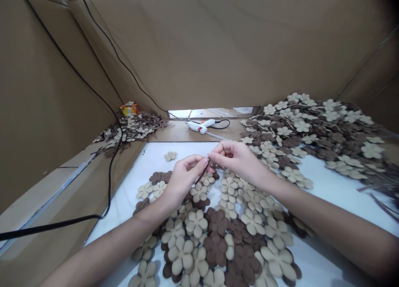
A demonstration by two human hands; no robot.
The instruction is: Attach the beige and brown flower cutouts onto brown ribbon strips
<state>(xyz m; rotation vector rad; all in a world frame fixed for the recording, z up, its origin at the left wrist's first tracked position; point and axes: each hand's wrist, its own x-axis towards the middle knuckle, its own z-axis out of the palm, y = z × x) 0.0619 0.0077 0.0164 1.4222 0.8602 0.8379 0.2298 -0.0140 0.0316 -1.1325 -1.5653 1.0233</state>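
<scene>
My left hand (183,175) is closed, with thumb and fingers pinching a thin dark brown strip (202,173). The strip's lower end hangs down past the left thumb. My right hand (238,160) is closed too, its thumb and forefinger meeting at the strip's upper end. The fingertips of both hands nearly touch, partly hiding what lies between them. Beneath the hands, beige flower cutouts (196,223) and dark brown flower cutouts (215,248) are spread in overlapping layers on a white board (124,214).
A white glue gun (198,126) lies beyond the board, near a slot in the cardboard wall (218,50). Large flower piles (311,129) stand at right; a smaller pile (134,129) with an orange packet (129,109) is at left. A black cable (109,183) crosses the left side.
</scene>
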